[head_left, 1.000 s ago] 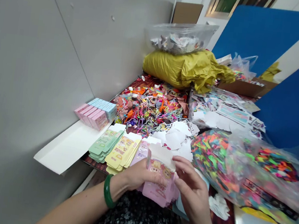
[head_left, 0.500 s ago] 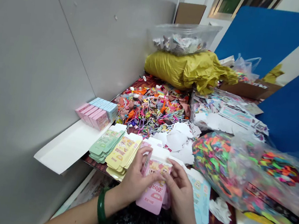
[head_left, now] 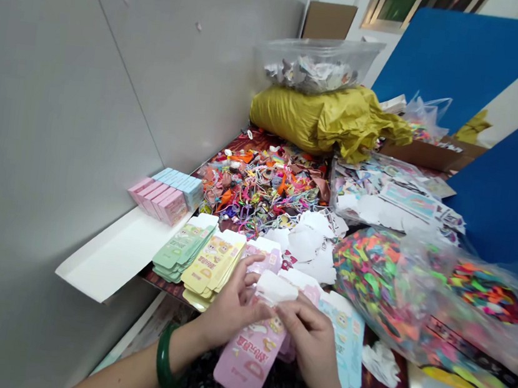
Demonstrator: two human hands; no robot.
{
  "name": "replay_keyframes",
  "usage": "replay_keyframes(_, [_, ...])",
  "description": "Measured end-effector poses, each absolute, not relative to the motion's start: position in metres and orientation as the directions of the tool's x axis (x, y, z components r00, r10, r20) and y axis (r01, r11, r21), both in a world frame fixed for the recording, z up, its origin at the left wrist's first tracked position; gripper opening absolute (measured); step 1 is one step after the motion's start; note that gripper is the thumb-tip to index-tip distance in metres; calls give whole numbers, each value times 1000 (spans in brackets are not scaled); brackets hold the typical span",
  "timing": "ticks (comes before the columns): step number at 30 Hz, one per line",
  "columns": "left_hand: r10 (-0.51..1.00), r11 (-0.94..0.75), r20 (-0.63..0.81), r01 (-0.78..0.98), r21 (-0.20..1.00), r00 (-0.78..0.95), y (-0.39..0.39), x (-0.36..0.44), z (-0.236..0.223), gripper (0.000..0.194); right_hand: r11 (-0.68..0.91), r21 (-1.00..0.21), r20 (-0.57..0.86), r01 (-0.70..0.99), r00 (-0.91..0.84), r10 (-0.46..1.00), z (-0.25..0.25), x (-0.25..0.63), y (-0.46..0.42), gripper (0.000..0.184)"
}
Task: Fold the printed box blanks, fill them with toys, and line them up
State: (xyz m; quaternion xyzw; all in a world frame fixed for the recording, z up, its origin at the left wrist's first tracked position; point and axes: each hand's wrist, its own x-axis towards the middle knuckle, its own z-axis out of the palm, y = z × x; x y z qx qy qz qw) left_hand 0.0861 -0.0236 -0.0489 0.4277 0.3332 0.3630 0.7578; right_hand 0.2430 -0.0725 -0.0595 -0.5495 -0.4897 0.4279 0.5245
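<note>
A pink printed paper box (head_left: 248,356) is held between my two hands above my lap, tilted, its white top flap (head_left: 276,287) uppermost. My left hand (head_left: 230,310) grips its left edge, thumb across the front. At the upper right of the box, my right hand (head_left: 308,335) pinches near the flap; its fingertips are partly hidden. On the table edge beyond lie stacks of flat boxes: green (head_left: 184,244), yellow (head_left: 215,264), purple (head_left: 261,254) and blue (head_left: 348,337). Another pink stack shows partly behind my right hand.
Finished-looking pink and blue boxes (head_left: 171,193) stand in a white tray (head_left: 109,257) by the grey wall. Small colourful trinkets (head_left: 260,188) and white cards (head_left: 310,238) cover the table. A yellow sack (head_left: 315,119) lies behind; a clear bag of bright pieces (head_left: 376,271) is at right.
The pink box has shifted down and left and tilted. Its top flap has come toward me, and my right hand's fingers have closed in near it.
</note>
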Motion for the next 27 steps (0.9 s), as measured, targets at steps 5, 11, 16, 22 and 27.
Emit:
replay_keyframes(5, [404,734,-308,-104,671,861,-25,81,-56,59,78,-995,93,65,257,962,-53,245,-70,38])
replay_keyframes(11, [452,720,-325,-124,683,831,-23,81,-59,33,211,-960,225,182,61,972,-38,254,-67,12])
replay_keyframes(16, [406,604,-182,-113,789,896,-15,81,-50,40,47,-999,47,10,-5,999,-28,263,-65,11])
replay_keyframes(22, [427,553,-168,-110,826,889,-11,82,-41,29,58,-997,57,50,-26,998,-26,268,-61,6])
replay_keyframes(27, [480,613,-193,-170,772,856,-12,84,-47,33,109,-981,116,160,35,993,-27,259,-64,8])
